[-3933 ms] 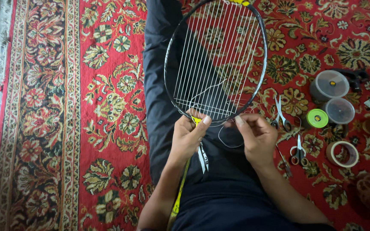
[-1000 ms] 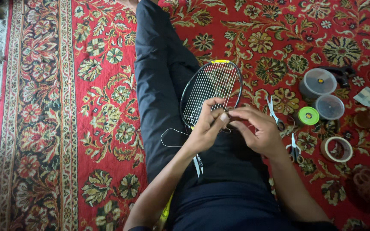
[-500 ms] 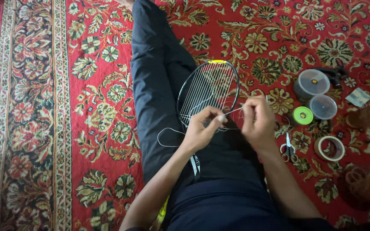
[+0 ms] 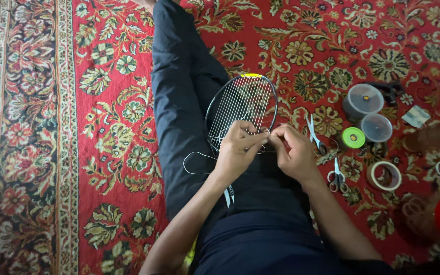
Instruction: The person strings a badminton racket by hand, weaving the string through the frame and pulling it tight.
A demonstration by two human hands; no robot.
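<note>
While my view looks down over my dark-trousered lap, I see my left hand [image 4: 238, 147] and my right hand [image 4: 292, 153] meeting just below the head of the badminton racket [image 4: 241, 109], which lies along my left leg with its yellow-tipped top pointing away from me. Both sets of fingers are pinched together on the white racket string [image 4: 195, 164] at the lower edge of the frame; the left fingers are closed on the strand where it meets the strung face, and the right fingertips are closed just beside them, almost touching. Compared with half a second ago the hands have drawn closer, the right one having dropped from its raised pull so that no taut line runs between them now. A slack loop of that string still hangs out to the left over my thigh, much as it did then. Set against the oldest frame, the racket sits farther from the camera and looks smaller, with more of my outstretched leg showing. Beyond my right wrist, on the red floral carpet [image 4: 103, 127], lie small scissors [image 4: 337, 175] and a second pair of scissors [image 4: 315, 133], then a roll of tape [image 4: 384, 175], a green spool [image 4: 353, 138], and farther off two clear round containers [image 4: 362, 99], all unmoved.
</note>
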